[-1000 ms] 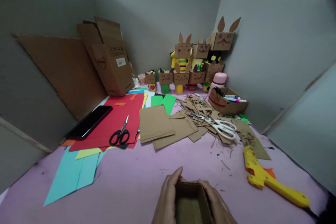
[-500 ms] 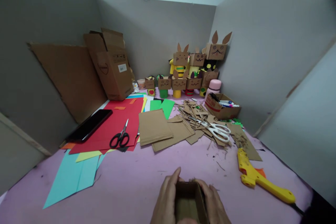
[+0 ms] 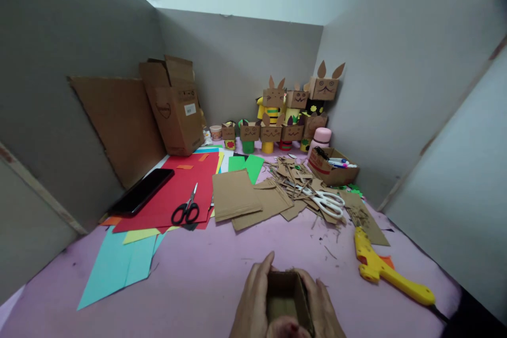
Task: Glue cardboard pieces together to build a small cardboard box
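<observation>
Craft desk: cardboard scraps [image 3: 295, 177], scissors [image 3: 186, 211], glue gun [image 3: 386, 272].

Dim, soft overhead light; wide-angle bending and dark corners.

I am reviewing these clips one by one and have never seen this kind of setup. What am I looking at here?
No machine here: a person wears a camera on the head, looking down at their own hands. The left hand and right hand press a small open cardboard box between their fingers, low in the picture. They work on a pink table. On it lie coloured paper sheets, black scissors, white scissors, cardboard scraps, a yellow glue gun and a phone. Cardboard animal figures stand at the back.
</observation>
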Tool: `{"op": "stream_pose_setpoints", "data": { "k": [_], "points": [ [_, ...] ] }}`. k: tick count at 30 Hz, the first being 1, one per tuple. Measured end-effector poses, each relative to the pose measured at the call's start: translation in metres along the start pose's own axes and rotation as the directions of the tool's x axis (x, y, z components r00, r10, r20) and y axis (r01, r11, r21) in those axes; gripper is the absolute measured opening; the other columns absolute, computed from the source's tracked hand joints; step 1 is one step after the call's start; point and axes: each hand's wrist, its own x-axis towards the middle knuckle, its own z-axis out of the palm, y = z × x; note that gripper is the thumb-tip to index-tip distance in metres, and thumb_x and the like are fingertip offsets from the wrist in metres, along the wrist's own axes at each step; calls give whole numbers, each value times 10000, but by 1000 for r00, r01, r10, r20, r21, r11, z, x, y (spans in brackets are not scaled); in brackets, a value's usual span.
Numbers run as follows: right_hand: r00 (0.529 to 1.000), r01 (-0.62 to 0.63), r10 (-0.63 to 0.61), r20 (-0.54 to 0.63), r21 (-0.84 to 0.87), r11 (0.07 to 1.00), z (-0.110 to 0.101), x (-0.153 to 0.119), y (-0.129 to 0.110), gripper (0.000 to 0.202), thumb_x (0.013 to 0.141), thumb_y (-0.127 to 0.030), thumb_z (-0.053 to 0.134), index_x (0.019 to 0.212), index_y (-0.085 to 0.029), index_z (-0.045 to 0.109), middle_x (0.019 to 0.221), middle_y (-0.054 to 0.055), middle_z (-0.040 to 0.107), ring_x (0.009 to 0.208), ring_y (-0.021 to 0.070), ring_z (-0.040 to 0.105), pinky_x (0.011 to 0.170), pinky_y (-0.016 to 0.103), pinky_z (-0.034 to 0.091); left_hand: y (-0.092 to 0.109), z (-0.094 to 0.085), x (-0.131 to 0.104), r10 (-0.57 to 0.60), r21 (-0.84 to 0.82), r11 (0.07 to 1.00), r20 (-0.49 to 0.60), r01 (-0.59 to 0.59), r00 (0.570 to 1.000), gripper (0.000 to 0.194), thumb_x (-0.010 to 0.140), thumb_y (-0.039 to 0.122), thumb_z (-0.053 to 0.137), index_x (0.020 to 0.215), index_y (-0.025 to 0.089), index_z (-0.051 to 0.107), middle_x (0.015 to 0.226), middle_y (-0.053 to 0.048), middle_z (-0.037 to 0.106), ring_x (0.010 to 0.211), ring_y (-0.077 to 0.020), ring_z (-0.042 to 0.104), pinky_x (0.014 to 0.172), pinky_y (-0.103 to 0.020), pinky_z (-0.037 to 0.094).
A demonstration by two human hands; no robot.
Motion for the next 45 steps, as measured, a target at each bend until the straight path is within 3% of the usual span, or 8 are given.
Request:
{"op": "stream_pose_setpoints", "data": {
  "k": [8,12,15,22,27,32,38,45],
  "points": [
    [995,-73,65,72,110,991,-12,11,-22,983,817,-745,54,1372,14,343,1373,289,453,1266,367,451,1067,551,318,13,-11,-1,-64,4,998,82,64,995,826,812,698,373,1438,168,266,1412,-170,409,1291,-307,391,1091,-445,271],
    [993,-113,98,71,241,964,-41,14,-34,990,814,-754,56,1421,0,266,1474,237,320,1370,298,293,1112,490,261,17,-25,4,-120,-229,966,-1,117,993,863,816,723,304,1478,233,48,1515,-118,287,1388,-273,260,1121,-446,231],
    [984,-177,173,39,291,940,-63,21,-40,900,860,-707,94,1437,-35,257,1509,178,273,1408,241,178,1140,454,188,26,-32,4,-223,-305,933,-67,193,972,826,835,714,257,1472,217,86,1527,-110,269,1411,-243,203,1138,-454,201],
    [973,-136,108,204,128,982,-71,32,-40,705,942,-493,206,1414,26,281,1481,206,311,1379,291,273,1121,556,192,32,-23,-2,-157,37,987,115,154,981,748,865,489,469,1453,106,209,1547,-135,191,1418,-238,178,1162,-444,125],
    [977,-163,134,166,172,971,-69,29,-29,644,937,-489,222,1347,-32,419,1373,197,495,1274,294,454,1086,541,302,33,-28,4,-87,90,993,180,72,980,657,805,275,526,1409,111,327,1485,-170,341,1373,-265,299,1137,-481,198],
    [966,-252,233,109,205,946,-81,42,-36,682,934,-524,212,1382,-30,355,1453,194,388,1351,258,343,1120,474,265,30,-30,1,-107,96,991,164,92,981,682,782,260,546,1412,122,325,1486,-185,334,1373,-294,295,1130,-499,204],
    [966,49,-36,257,-44,998,-95,74,-76,674,964,-477,128,1463,-24,167,1521,177,247,1397,262,230,1129,512,203,26,-27,1,-149,64,988,140,141,979,808,781,300,573,1451,93,170,1465,-219,353,1345,-287,348,1114,-472,249],
    [889,211,-150,433,-96,973,-85,88,-89,590,955,-399,294,1425,-43,311,1443,232,387,1341,354,332,1072,611,228,41,-20,7,-217,-154,959,135,237,967,1009,686,134,540,1448,95,-120,1496,-194,308,1348,-238,354,1104,-419,284]
  ]
}}
